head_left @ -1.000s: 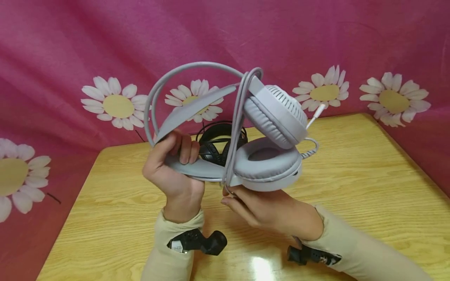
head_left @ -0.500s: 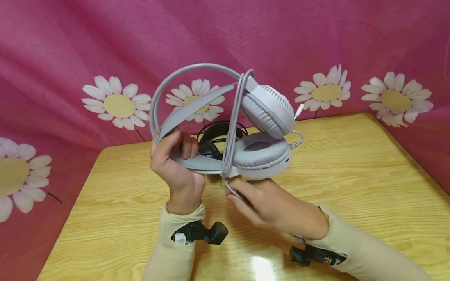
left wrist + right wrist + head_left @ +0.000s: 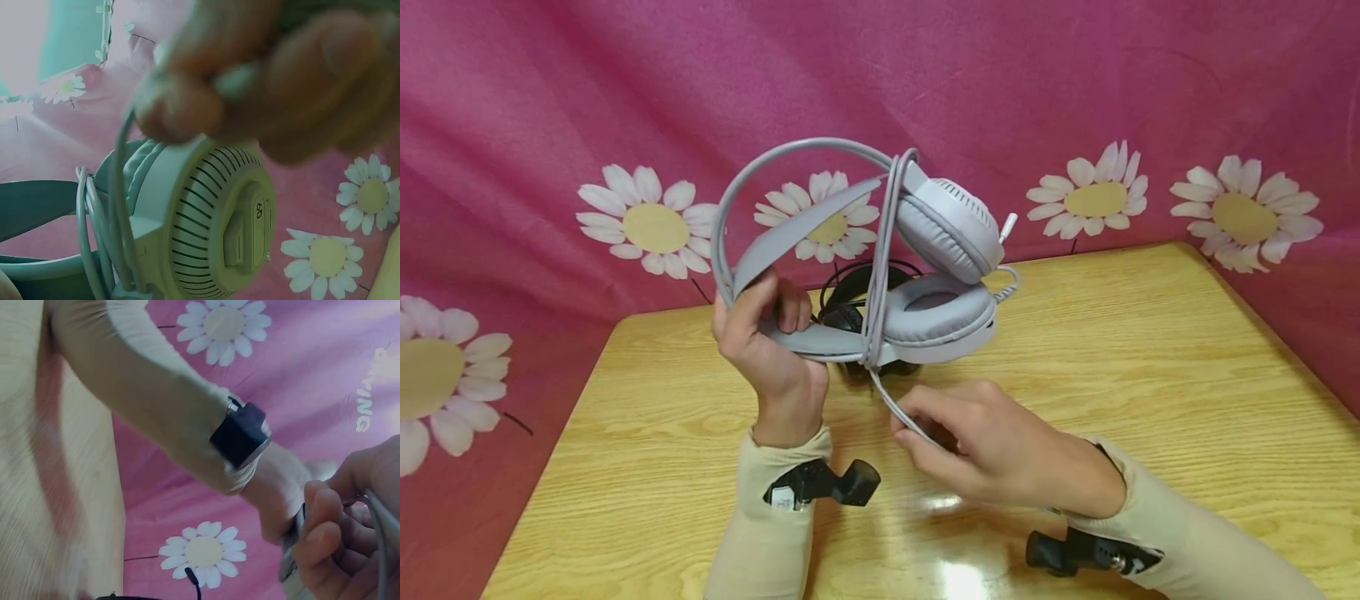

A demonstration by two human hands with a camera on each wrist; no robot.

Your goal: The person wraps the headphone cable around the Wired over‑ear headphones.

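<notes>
A light grey over-ear headset (image 3: pixel 940 310) hangs over the table in the head view, its two cushioned ear cups toward the right. My left hand (image 3: pixel 771 350) grips its headband at the left end, fingers curled round the padded strap. Several turns of the grey cable (image 3: pixel 881 267) wrap across both sides of the band beside the cups. From the lower end of that wrap a length of cable runs down to my right hand (image 3: pixel 1000 446), which pinches it between thumb and fingers. In the left wrist view the slotted ear cup (image 3: pixel 222 219) shows below the blurred right hand.
Behind the grey headset, a black headset (image 3: pixel 850 312) lies on the wooden table (image 3: pixel 1112 350), partly hidden. A pink cloth with daisies (image 3: pixel 962 75) hangs along the back and sides. Black cameras sit on both wrists.
My right hand has moved down and right, drawing a longer stretch of cable out from the wrap. The headset has shifted slightly left and up in my left hand.
</notes>
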